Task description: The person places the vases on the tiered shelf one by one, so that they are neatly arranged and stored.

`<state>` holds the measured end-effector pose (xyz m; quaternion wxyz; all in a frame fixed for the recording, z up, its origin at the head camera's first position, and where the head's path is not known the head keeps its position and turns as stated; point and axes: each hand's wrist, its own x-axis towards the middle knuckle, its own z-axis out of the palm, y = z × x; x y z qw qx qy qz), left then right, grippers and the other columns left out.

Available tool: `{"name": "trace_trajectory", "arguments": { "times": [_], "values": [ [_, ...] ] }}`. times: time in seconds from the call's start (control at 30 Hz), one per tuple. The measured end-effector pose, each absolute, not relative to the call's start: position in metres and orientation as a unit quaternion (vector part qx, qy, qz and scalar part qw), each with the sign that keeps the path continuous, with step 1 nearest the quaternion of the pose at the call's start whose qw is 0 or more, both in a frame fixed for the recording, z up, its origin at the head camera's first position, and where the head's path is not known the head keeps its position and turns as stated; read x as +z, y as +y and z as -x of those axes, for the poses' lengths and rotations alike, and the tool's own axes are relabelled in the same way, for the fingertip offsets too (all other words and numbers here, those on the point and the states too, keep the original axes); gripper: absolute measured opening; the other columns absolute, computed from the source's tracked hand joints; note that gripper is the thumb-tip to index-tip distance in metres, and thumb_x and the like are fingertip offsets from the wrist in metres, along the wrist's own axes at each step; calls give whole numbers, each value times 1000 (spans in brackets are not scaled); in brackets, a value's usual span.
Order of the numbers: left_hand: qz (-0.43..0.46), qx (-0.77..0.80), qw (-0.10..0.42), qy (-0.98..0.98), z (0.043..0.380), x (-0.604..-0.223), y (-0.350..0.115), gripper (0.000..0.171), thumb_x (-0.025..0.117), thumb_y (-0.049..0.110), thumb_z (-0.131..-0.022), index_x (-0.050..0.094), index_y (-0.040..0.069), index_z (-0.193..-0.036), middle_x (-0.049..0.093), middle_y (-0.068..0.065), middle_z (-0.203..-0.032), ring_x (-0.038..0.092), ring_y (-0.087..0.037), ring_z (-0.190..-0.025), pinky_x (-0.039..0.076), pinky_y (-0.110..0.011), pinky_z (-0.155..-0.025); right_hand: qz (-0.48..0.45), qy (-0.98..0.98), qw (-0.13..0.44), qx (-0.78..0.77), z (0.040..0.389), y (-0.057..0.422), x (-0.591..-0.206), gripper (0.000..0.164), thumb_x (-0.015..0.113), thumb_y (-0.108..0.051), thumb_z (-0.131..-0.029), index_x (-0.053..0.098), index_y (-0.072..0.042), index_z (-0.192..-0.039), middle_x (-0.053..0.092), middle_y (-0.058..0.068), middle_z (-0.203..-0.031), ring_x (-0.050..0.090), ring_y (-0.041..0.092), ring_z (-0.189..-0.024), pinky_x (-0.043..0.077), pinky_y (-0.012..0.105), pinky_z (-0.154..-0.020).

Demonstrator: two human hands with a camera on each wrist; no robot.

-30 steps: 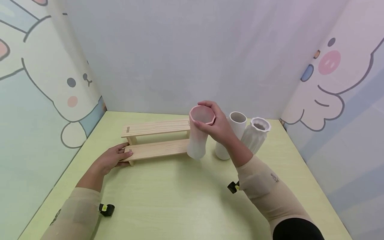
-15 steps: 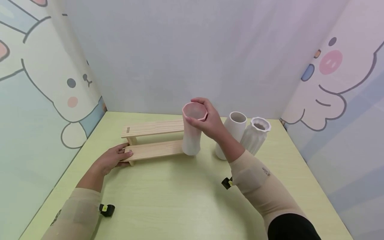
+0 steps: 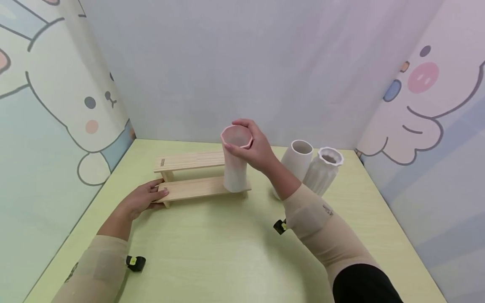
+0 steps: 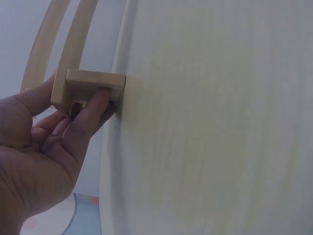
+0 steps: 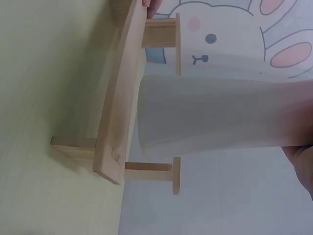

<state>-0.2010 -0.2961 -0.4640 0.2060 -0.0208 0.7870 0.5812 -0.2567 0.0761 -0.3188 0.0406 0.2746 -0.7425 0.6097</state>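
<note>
Upright in my right hand [image 3: 253,147] is a tall white vase [image 3: 235,170] with a pink faceted rim, gripped near its top with the thumb at the front. Its base overlaps the right part of the lower shelf of a two-tier wooden stand [image 3: 197,188]; the right wrist view shows the vase [image 5: 205,115] close over that board. My left hand [image 3: 142,198] holds the left end of the lower shelf, thumb on top. In the left wrist view its fingers [image 4: 88,115] curl under the board against the wooden leg [image 4: 95,83].
Two more white vases stand right of my right forearm: a smooth one [image 3: 299,158] and a ribbed one with a scalloped rim [image 3: 323,170]. The upper shelf [image 3: 189,161] lies behind the lower one. A curtain [image 3: 235,67] rises behind the pale yellow-green table [image 3: 212,252].
My right hand has carried the pink-rimmed vase leftward and slightly up in view, from beside the stand's right end to over its lower shelf. The left hand keeps its hold.
</note>
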Motion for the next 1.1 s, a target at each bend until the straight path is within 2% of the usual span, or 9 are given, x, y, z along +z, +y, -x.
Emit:
{"name": "trace_trajectory", "arguments": {
  "times": [0.27,0.5,0.63,0.87,1.1],
  "values": [
    [20,584,206,785,203,-464,-296,84,58,34,-100,5,6,-158,28,-33,-153,60,-20,-116,56,-37,-93,-286,-737,37,612,258,64,-315,63,80,-25,-80,50,-15,-134,60,7,-119,64,23,-97,61,38,-73],
    [21,586,203,784,203,-465,-297,84,59,35,-99,6,7,-159,30,-33,-153,61,-18,-114,57,-37,-93,-301,-733,25,610,259,52,-315,60,80,-28,-81,50,-22,-132,59,3,-120,63,22,-99,61,38,-74],
    [22,587,202,783,203,-466,-297,84,59,37,-99,7,8,-159,30,-32,-153,61,-17,-114,57,-37,-92,-302,-733,21,609,258,45,-315,62,80,-30,-81,49,-20,-134,59,3,-121,63,23,-99,61,39,-74],
    [27,589,201,782,204,-469,-296,82,57,37,-100,8,8,-159,30,-33,-152,60,-20,-114,57,-37,-92,-303,-740,9,601,257,33,-315,62,81,-35,-80,50,-26,-133,59,1,-122,66,21,-96,61,37,-75],
    [26,590,199,782,203,-470,-297,80,56,36,-101,10,6,-158,31,-34,-151,61,-20,-114,57,-37,-91,-308,-734,5,605,255,21,-315,64,81,-33,-79,50,-23,-134,59,1,-122,66,20,-95,62,36,-74]
  ]
}}
